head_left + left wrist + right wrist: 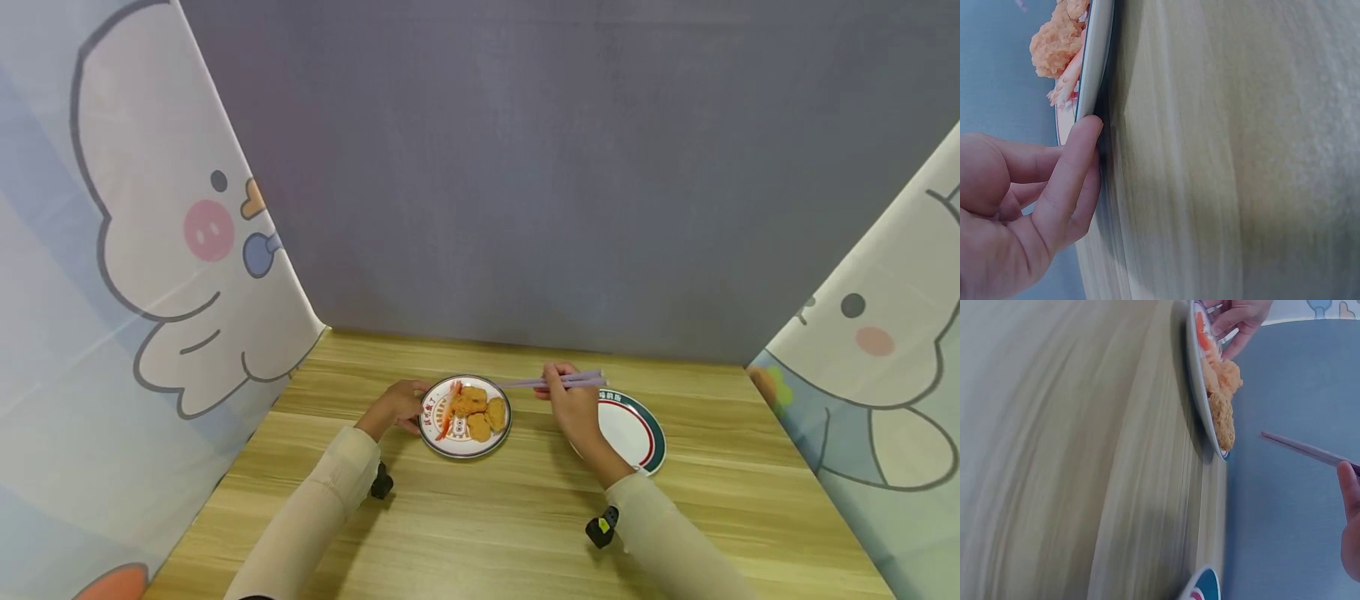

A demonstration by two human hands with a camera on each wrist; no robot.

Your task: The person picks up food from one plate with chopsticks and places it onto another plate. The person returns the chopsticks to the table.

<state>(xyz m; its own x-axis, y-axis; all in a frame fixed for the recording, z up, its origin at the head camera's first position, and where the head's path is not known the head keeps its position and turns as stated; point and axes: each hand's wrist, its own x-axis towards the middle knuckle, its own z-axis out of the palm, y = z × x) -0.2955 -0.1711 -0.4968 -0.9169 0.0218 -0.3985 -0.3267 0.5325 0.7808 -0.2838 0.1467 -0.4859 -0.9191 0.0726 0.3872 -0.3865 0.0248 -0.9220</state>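
My left hand grips the left rim of a small round plate, with fingertips right at the edge in the left wrist view. On that plate lie several golden-brown fried chicken pieces and a long orange-red piece like a shrimp. My right hand holds a pair of light purple chopsticks, their tips pointing left toward the plate's right edge. In the right wrist view, the chopsticks stand apart from the food. Beneath my right hand is a second plate, white with a dark green rim, partly hidden by the forearm.
Both plates stand on a wooden-grain table. A grey panel closes off the back. Cloth walls with cartoon animals border the left and right sides.
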